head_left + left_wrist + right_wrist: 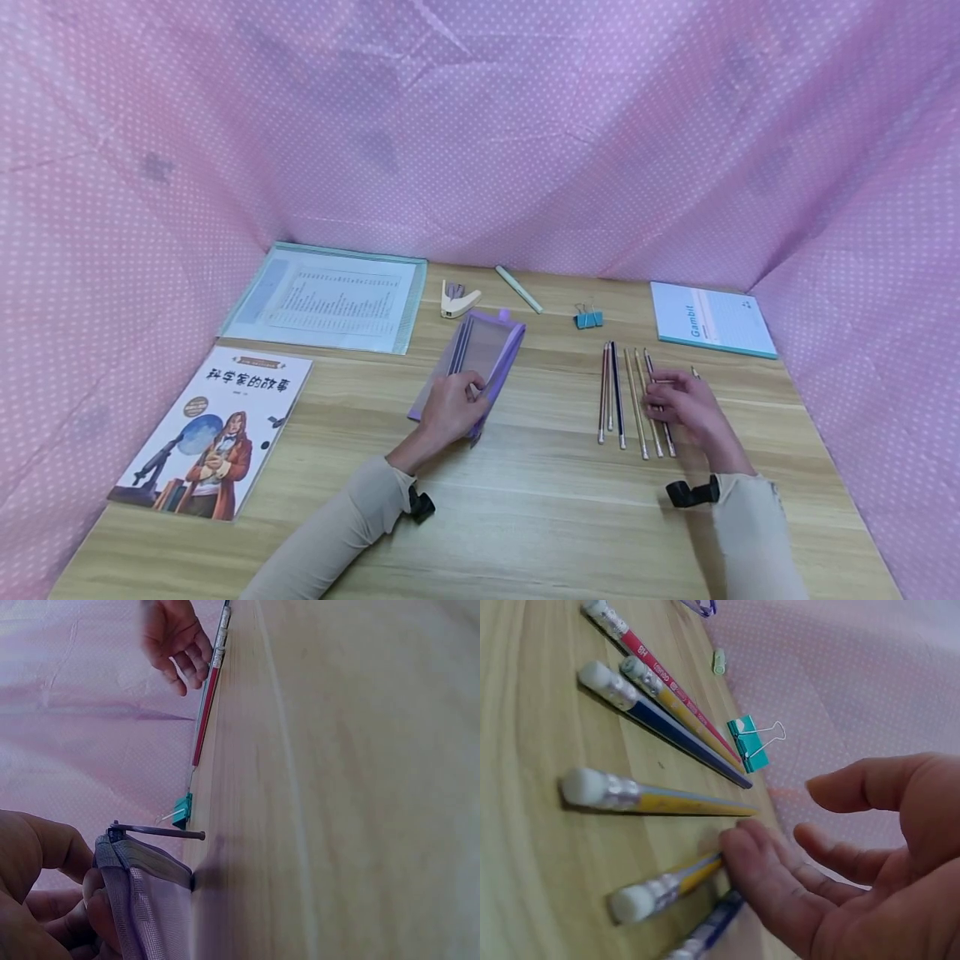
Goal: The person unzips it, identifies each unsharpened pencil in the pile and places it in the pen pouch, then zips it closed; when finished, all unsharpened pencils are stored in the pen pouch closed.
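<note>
My left hand pinches the near end of a purple mesh pencil case, beside its zipper pull. Several dark pencils show through the mesh. On the right lies a loose row of eraser-tipped pencils, among them a red pencil, a dark blue pencil and a yellow pencil. Over the right part of that row is my right hand, thumb and fingers apart. Its fingertips overlap another yellow pencil in the right wrist view.
Behind the case are a white stapler and a pale green pen. A teal binder clip stands beyond the pencils, with a notebook at back right. A document folder and a book lie left.
</note>
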Motion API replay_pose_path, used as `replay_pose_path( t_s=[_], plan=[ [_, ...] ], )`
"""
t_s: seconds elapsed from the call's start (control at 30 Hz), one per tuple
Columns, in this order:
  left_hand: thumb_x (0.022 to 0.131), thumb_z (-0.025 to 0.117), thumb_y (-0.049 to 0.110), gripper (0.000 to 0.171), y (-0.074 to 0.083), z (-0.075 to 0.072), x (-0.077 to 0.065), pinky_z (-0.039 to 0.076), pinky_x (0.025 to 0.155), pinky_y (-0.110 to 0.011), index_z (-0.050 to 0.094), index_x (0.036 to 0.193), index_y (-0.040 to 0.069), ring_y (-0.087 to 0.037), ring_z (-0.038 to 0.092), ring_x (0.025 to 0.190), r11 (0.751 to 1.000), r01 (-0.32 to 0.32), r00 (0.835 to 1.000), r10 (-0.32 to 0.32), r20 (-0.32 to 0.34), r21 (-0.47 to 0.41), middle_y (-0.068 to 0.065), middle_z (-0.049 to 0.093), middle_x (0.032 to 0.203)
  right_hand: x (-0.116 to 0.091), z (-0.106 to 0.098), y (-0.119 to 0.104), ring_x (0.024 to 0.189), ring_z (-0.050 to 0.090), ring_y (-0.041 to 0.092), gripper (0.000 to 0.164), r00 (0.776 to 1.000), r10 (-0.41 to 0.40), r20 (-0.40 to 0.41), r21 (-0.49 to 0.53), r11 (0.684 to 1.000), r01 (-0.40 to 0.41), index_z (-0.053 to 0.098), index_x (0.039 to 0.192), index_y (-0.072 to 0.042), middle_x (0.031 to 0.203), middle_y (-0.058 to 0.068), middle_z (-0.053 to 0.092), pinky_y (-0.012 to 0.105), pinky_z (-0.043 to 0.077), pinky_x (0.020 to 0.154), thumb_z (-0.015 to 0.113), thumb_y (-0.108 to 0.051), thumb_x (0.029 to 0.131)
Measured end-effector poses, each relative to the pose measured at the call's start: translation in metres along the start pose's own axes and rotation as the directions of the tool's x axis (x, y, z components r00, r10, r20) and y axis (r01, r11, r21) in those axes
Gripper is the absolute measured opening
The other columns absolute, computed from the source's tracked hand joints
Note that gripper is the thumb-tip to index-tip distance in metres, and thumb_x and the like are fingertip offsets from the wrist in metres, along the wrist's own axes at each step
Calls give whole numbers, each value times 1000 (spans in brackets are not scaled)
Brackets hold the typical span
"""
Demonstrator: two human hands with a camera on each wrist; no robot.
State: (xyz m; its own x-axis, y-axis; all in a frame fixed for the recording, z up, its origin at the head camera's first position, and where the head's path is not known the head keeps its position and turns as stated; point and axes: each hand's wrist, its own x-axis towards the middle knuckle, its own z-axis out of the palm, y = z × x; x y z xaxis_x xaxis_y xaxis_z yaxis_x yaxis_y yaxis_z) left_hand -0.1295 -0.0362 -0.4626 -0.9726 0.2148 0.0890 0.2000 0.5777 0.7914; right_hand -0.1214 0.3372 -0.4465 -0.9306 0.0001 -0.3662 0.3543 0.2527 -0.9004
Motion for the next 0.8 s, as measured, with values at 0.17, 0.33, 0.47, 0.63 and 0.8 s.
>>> replay_pose_path(
  t_s=[0.17, 0.33, 0.47, 0.63, 0.8],
  plan=[
    [82, 66, 3, 9, 1, 0, 0, 40, 36, -19, 70, 90, 1, -1, 48, 40, 1000, 3, 1000, -3, 3, -4, -2, 62, 55, 1, 5, -8, 88, 65, 8, 53, 999, -16, -40, -270, 963, 5, 36, 143, 15, 119, 26, 58, 27, 62, 75, 52, -10, 99],
    [81, 66, 3, 10, 1, 0, -1, 41, 36, -19, 70, 90, 0, -1, 48, 40, 1000, -8, 1000, 8, -6, -4, -4, 63, 56, 2, 16, -15, 92, 67, 28, 59, 997, -53, -49, -555, 832, 17, 42, 140, 13, 122, 32, 61, 35, 60, 74, 63, -14, 92],
    [81, 66, 3, 10, 1, 0, -1, 41, 36, -19, 70, 89, 0, -2, 48, 40, 1000, -8, 1000, 8, -8, -8, -4, 63, 56, 5, 24, -18, 87, 67, 33, 56, 995, -94, -33, -687, 726, 46, 47, 132, 16, 107, 31, 66, 39, 59, 71, 66, -11, 87],
    [81, 66, 3, 10, 0, 0, 0, 41, 36, -19, 70, 89, 1, -1, 48, 40, 1000, -2, 1000, 2, -6, -2, -3, 62, 55, 8, 32, -20, 62, 52, 19, 21, 996, -84, -22, -734, 678, 40, 56, 95, 6, 71, 9, 53, 30, 46, 54, 68, -8, 85],
    [80, 66, 3, 9, 0, 0, 0, 41, 36, -20, 70, 88, 1, -1, 47, 39, 1000, -1, 1000, 1, -11, 0, -2, 62, 54, 10, 36, -20, 62, 51, 19, 17, 998, -52, -36, -769, 639, 5, 58, 85, -1, 72, 7, 54, 29, 43, 52, 71, -13, 87]
  ],
)
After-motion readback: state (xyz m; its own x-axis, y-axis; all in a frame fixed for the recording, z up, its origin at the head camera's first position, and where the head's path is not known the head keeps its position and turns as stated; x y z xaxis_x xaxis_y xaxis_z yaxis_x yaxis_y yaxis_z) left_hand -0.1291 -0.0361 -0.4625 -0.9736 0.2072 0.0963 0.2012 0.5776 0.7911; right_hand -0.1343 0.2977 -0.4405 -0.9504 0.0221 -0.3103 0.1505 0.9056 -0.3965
